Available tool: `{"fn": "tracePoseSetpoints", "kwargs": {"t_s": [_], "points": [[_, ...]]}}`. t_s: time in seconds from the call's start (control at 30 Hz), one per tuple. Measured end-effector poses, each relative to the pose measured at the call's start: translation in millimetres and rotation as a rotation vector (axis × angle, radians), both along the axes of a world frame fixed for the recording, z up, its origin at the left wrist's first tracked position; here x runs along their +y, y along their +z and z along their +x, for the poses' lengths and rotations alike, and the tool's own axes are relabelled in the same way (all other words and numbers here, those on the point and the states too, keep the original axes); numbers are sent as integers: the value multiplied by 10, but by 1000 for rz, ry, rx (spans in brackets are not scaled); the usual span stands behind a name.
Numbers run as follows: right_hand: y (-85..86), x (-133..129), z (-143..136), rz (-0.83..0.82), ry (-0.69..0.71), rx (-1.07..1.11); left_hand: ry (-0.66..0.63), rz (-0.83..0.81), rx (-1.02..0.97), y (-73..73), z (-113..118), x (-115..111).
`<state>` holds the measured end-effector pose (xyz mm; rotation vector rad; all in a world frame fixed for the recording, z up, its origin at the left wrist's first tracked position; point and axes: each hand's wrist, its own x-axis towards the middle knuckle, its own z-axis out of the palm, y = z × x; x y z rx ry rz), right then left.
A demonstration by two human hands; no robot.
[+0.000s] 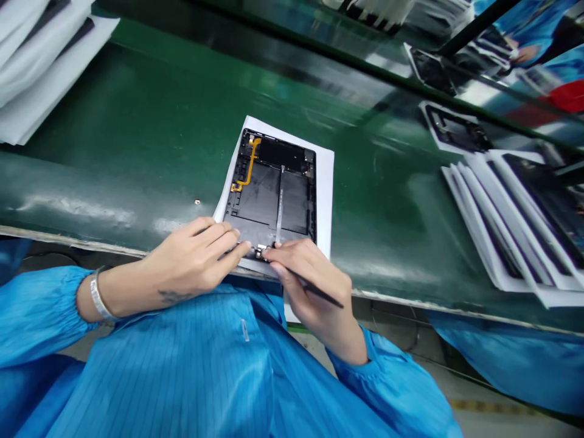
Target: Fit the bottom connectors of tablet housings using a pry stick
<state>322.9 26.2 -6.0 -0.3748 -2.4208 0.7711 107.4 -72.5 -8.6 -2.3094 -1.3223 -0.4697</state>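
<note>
An opened tablet (274,201) lies on a white sheet (325,182) at the bench's front edge. Its black inside shows an orange flex cable (250,161) on the left and a pale strip cable (280,204) down the middle. My right hand (314,274) grips a slim dark tool (319,293), perhaps tweezers. Its tip is hidden under my fingers, near a small metallic connector part (261,248) at the tablet's lower edge. My left hand (196,252) rests on the tablet's lower left corner, fingers stretched out, index finger close to that part.
On the green bench (150,121), a tiny part (197,201) sits left of the tablet. Stacks of white sheets with dark panels stand at the left (45,67) and right (511,231). A rail (347,58) crosses the back; another person's hand (527,55) shows beyond it.
</note>
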Motion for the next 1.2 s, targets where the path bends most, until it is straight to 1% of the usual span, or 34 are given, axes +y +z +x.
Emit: {"fn": "tracePoseSetpoints", "kwargs": {"t_s": [0.07, 0.2, 0.23, 0.27, 0.3, 0.37, 0.43, 0.5, 0.57, 0.6, 0.63, 0.7, 0.73, 0.77, 0.8, 0.83, 0.87, 0.9, 0.93, 1.0, 1.1, 1.2], "points": [[-9, 7, 2, 9, -12, 23, -2, -29, -8, -1, -1, -4], [6, 2, 3, 235, 58, -61, 1, -65, 17, 1, -6, -22], [8, 2, -1, 250, 71, -68, -3, -85, 13, 1, -24, -25], [6, 4, -6, 221, 75, -50, -6, -119, -13, 1, -55, -22], [-3, 9, -14, 158, 64, -7, -3, -165, -72, 2, -102, -12], [-41, 21, -35, -13, -6, 126, 51, -275, -286, 9, -235, 35], [-97, 30, -61, -148, -110, 242, 110, -390, -562, 40, -388, 117], [-149, 25, -83, -210, -185, 291, 110, -550, -834, 109, -499, 220], [-177, -1, -99, -238, -218, 318, 132, -732, -1111, 214, -514, 322], [-180, -19, -106, -247, -228, 332, 201, -806, -1249, 272, -486, 367], [-179, -37, -113, -256, -238, 347, 308, -853, -1379, 326, -441, 406], [-171, -61, -132, -272, -260, 382, 528, -886, -1584, 394, -341, 471], [-169, -64, -142, -278, -269, 402, 578, -905, -1648, 400, -302, 505], [-170, -61, -149, -283, -277, 425, 570, -935, -1677, 389, -275, 543], [-177, -55, -152, -289, -278, 448, 515, -962, -1650, 364, -261, 585], [-189, -51, -150, -294, -273, 470, 443, -969, -1575, 331, -256, 629], [-206, -50, -142, -298, -263, 494, 381, -953, -1474, 298, -260, 671], [-225, -53, -128, -297, -250, 514, 345, -912, -1367, 271, -274, 707], [-246, -58, -111, -293, -241, 529, 338, -858, -1269, 257, -297, 736], [-287, -56, -69, -275, -242, 531, 368, -761, -1151, 280, -379, 773], [-334, 0, -26, -277, -292, 477, 419, -660, -1016, 430, -620, 796], [-377, 68, -24, -250, -297, 434, 523, -475, -894, 662, -1022, 747]]}}
